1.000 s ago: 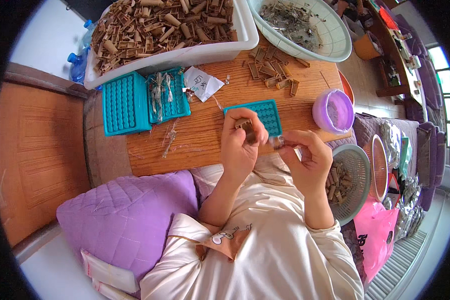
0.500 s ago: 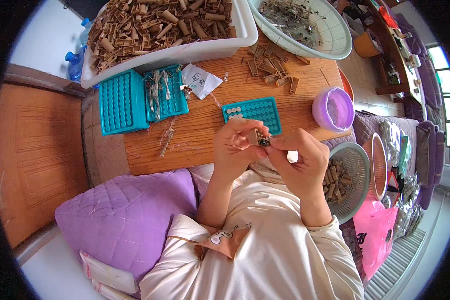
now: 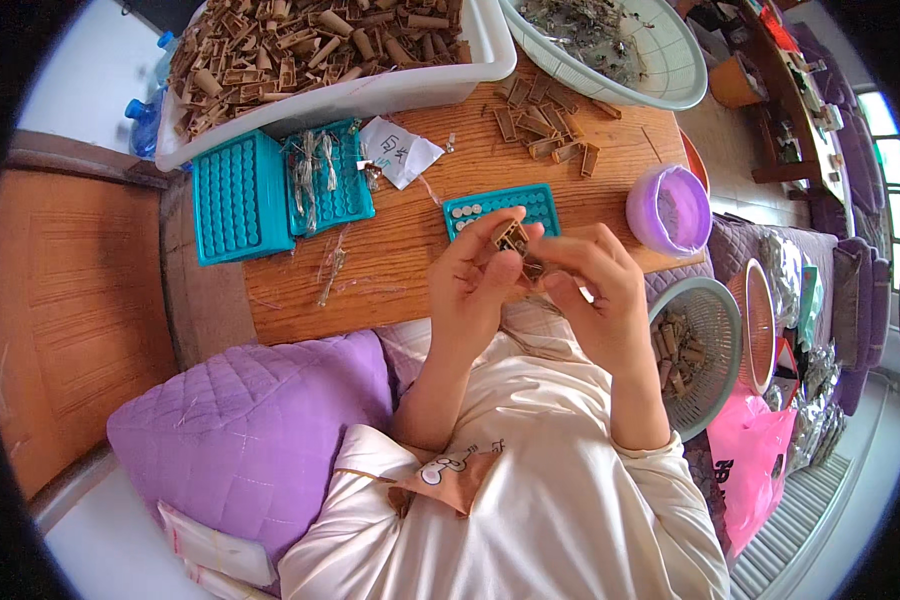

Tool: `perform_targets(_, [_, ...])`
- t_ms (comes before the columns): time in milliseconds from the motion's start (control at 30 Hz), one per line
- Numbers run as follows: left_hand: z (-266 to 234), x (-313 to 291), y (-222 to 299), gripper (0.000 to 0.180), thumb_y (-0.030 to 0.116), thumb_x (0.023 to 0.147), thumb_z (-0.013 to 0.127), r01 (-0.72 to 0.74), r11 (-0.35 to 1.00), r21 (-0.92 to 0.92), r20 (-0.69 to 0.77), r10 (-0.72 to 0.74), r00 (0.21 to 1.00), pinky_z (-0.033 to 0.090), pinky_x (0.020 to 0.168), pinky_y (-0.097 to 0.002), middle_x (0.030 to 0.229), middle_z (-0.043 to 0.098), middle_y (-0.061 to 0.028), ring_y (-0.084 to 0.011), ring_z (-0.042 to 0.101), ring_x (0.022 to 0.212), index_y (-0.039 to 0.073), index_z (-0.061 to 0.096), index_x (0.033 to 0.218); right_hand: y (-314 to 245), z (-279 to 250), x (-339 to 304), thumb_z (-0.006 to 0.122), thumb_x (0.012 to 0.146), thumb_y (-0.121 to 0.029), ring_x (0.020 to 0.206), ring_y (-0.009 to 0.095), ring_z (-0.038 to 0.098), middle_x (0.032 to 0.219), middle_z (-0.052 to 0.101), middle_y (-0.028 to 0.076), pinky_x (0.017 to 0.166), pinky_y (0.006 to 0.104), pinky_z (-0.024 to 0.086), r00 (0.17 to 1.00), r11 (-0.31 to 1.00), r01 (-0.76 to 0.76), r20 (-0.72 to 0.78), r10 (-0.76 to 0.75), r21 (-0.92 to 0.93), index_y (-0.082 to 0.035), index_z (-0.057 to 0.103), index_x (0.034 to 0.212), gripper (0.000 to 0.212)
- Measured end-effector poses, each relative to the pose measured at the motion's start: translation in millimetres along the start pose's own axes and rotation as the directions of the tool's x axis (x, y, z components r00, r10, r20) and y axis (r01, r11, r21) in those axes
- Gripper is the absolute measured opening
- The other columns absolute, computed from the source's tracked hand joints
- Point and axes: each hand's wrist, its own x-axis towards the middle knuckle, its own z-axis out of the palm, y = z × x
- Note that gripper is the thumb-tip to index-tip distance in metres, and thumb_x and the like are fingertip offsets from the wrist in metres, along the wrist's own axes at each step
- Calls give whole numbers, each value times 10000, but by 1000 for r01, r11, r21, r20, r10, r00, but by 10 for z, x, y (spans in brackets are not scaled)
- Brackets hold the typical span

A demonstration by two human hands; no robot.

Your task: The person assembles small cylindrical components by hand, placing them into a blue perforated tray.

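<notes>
My left hand (image 3: 470,285) is closed on a small brown plastic casing (image 3: 511,237), whose open side shows dark and metallic parts inside. Just beside it my right hand (image 3: 608,285) has its thumb and index finger close together near the casing's lower end. Something small and dark lies at those fingertips, too small to make out. Behind both hands sits a teal tray (image 3: 540,207) with round pockets, several holding silvery discs. Part of that tray is hidden by my left fingers.
A white bin (image 3: 370,104) heaped with brown casings stands at the back left, near a pale basin (image 3: 670,92). Stacked teal trays (image 3: 232,200), wire bundles (image 3: 315,180) and loose casings (image 3: 540,125) lie on the wooden table (image 3: 390,260). A purple tub (image 3: 642,215) and grey basket (image 3: 728,350) are at right.
My left hand has tilted the casing so that its open side faces up. My right hand has shifted slightly, with its fingers spread more behind the thumb and index finger.
</notes>
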Motion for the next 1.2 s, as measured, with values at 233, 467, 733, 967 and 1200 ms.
perform_targets(233, [-11, -1, 1, 313, 166, 854, 444, 51, 999, -3, -32, -51, 998, 502, 595, -217, 1003, 537, -134, -182, 565, 872, 14, 404, 1125, 214, 186, -92, 540, 735, 54, 684, 48, 445, 772, 444, 12, 578, 188, 405, 953, 863, -286, 30, 302, 416, 0, 450, 989, 275])
perform_targets(467, [23, 5, -30, 307, 135, 857, 425, -18, 981, -194, -101, -2, 995, 534, 594, -252, 1051, 490, -136, -221, 549, 908, 12, 370, 1133, 221, 168, -51, 557, 729, 34, 626, 45, 452, 713, 474, 5, 534, 186, 383, 947, 877, -315, 53, 318, 364, -14, 483, 956, 243])
perform_targets(733, [-13, 17, -55, 303, 117, 845, 451, -85, 994, -65, -136, 76, 988, 516, 556, -220, 1032, 506, -130, -207, 559, 879, 17, 385, 1123, 108, 170, -10, 549, 729, 1, 623, 233, 582, 722, 574, 146, 525, 299, 448, 991, 994, -38, -134, 23, -106, -6, 530, 863, 136])
perform_targets(967, [-12, 35, -56, 310, 147, 844, 459, -44, 990, -132, -174, 20, 985, 511, 501, -207, 1005, 523, -134, -218, 564, 860, 11, 408, 1117, 181, 282, -27, 546, 725, 6, 590, 249, 580, 736, 581, 142, 514, 293, 452, 985, 994, -109, -133, 108, 2, -14, 518, 861, 140])
perform_targets(1200, [-96, 79, -64, 300, 147, 860, 416, 107, 872, -477, -123, -187, 975, 520, 714, -325, 1059, 488, -117, -246, 526, 952, 31, 372, 1133, 236, 221, 72, 559, 700, 6, 724, 263, 588, 790, 582, 158, 617, 304, 456, 976, 975, -216, -3, 216, 44, -14, 508, 907, 214])
